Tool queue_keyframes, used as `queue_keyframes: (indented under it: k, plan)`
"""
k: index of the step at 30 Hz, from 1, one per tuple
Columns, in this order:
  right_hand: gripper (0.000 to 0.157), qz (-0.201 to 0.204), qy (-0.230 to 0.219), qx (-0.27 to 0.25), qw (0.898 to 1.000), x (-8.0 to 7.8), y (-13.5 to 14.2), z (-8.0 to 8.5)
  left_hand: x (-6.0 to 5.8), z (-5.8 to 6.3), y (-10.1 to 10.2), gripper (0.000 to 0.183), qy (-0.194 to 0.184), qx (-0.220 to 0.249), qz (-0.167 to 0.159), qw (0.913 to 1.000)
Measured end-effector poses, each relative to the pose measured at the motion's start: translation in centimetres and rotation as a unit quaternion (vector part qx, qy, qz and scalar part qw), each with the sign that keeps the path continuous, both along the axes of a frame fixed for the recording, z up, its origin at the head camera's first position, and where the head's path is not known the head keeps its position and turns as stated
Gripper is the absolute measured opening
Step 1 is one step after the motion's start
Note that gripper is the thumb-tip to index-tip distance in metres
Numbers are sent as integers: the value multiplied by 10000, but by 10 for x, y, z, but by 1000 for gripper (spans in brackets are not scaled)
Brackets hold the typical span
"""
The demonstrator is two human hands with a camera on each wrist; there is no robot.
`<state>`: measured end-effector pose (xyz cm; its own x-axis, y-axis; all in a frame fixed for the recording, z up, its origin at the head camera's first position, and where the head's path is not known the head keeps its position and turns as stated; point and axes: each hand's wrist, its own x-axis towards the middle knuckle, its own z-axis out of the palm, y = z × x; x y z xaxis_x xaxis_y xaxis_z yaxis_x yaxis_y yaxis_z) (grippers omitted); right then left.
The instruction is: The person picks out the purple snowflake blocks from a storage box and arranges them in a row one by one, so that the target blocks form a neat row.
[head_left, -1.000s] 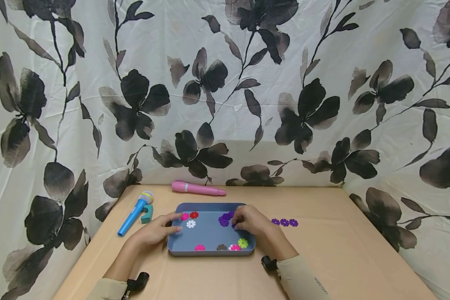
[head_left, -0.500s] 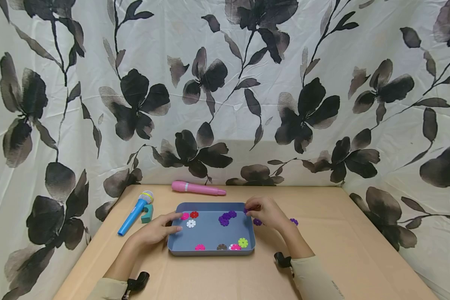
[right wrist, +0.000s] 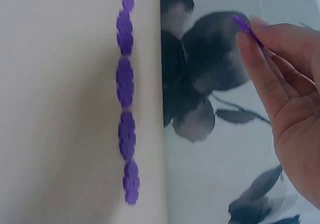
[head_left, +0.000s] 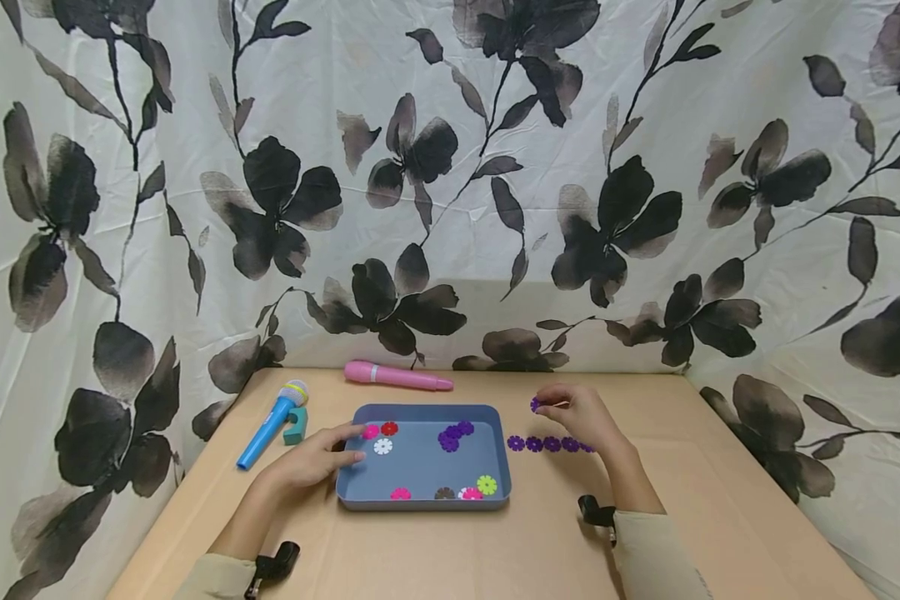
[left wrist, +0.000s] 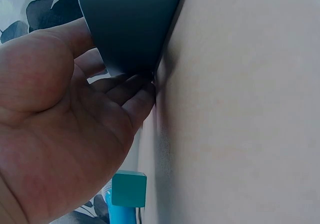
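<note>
My right hand [head_left: 583,418] pinches a purple flower-shaped disc [head_left: 536,404] between thumb and fingertips, raised above the table. In the right wrist view that disc [right wrist: 246,28] appears nearly edge-on. Below the hand runs a row of several purple discs [head_left: 534,445] on the table, right of the blue-grey tray [head_left: 420,505]; the hand hides part of its right end. My left hand [head_left: 311,458] grips the tray's left side, thumb and a finger over the rim. In the left wrist view, other fingers of the left hand [left wrist: 75,103] lie against the outer wall.
Inside the tray lie a cluster of purple discs [head_left: 450,440], a red disc [head_left: 389,428], a white disc [head_left: 383,447], a green disc [head_left: 487,484] and other coloured discs. A blue toy microphone [head_left: 266,433], a teal block [head_left: 295,427] and a pink microphone [head_left: 397,377] lie behind and left.
The right hand has picked a purple disc out of the tray and carried it right, over the row of discs. The left hand stays on the tray.
</note>
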<state>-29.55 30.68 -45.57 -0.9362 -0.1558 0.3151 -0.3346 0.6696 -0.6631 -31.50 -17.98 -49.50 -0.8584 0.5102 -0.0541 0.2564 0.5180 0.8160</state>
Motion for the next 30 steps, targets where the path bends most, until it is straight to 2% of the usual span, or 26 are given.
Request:
queue_keyframes:
  k: [14,21,30]
  plan:
    - [14,-487,-277,116,9984,1,55,-11,1,4,1,60,23,-31,-77,10000]
    - [15,-641,-461,112,9968,5,74,-15,1,3,0,62,-69,-67,50,9999]
    - [19,-791,-809,204,9934,11,95,-25,2,3,0,60,-49,-46,63,10000]
